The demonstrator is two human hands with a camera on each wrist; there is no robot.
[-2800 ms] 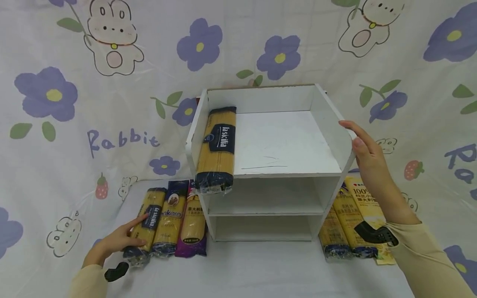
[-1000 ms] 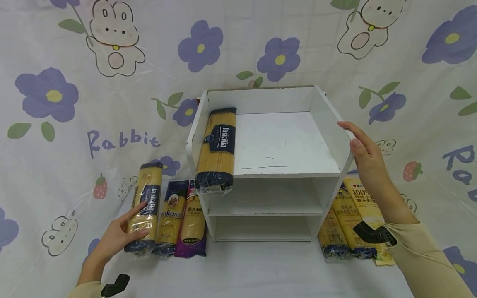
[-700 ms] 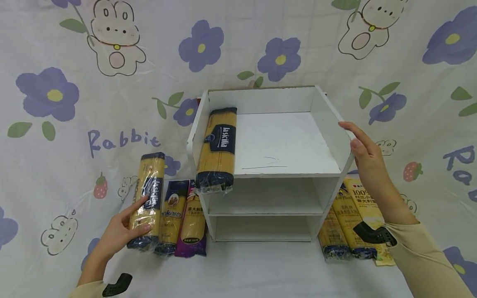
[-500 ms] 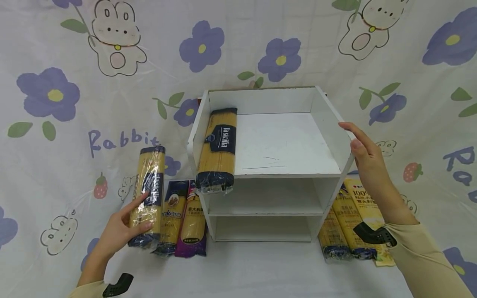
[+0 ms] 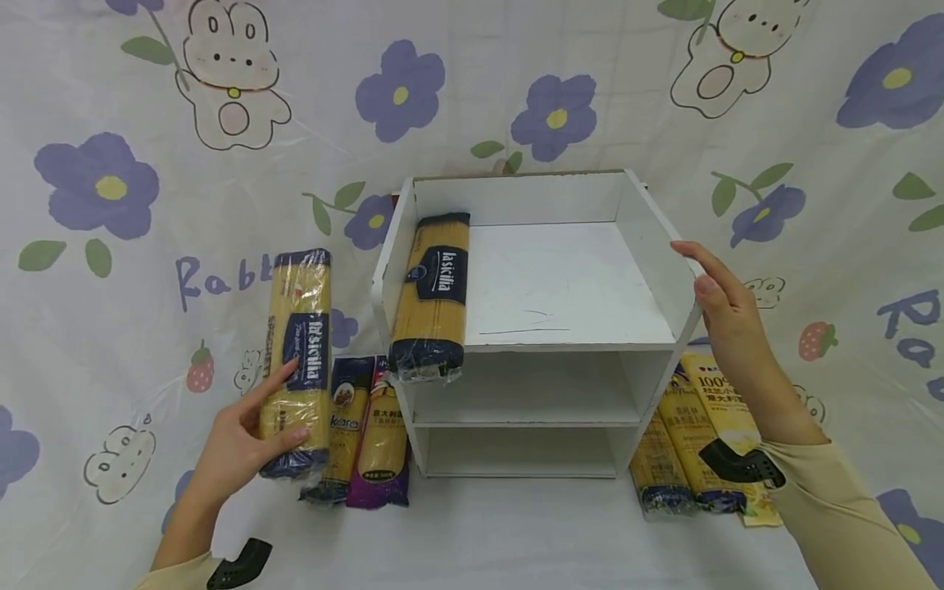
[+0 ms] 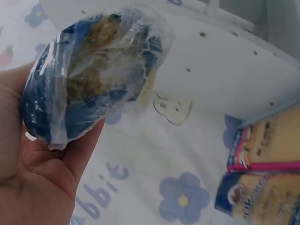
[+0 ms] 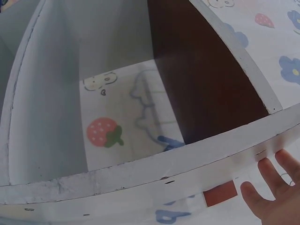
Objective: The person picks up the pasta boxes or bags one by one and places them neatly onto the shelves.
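Observation:
My left hand [image 5: 239, 438] grips a clear-wrapped pack of spaghetti [image 5: 298, 287] with dark blue ends and a "lasicilia" label. The pack stands nearly upright, raised left of the white shelf unit [image 5: 546, 348]. In the left wrist view, the wrapped lower end of the spaghetti pack [image 6: 101, 70] faces the camera, with fingers and thumb around it. My right hand [image 5: 733, 328] rests on the front edge of the shelf's right side panel; in the right wrist view its fingertips [image 7: 267, 168] touch the panel. A matching spaghetti pack [image 5: 431, 315] lies on the top shelf, against the left wall.
An ankara pasta pack [image 5: 347, 442] and a purple-ended pasta pack [image 5: 382, 442] lie left of the shelf. Several yellow pasta packs [image 5: 682, 442] lie to its right. The unit has a middle shelf [image 5: 524, 393] and a bottom compartment [image 5: 524, 451]. A flower-and-rabbit cloth [image 5: 472, 82] hangs behind.
The left hand has lifted the spaghetti pack from beside the ankara pack, moving it up and slightly right while tilting it upright. The right hand stays on the side panel.

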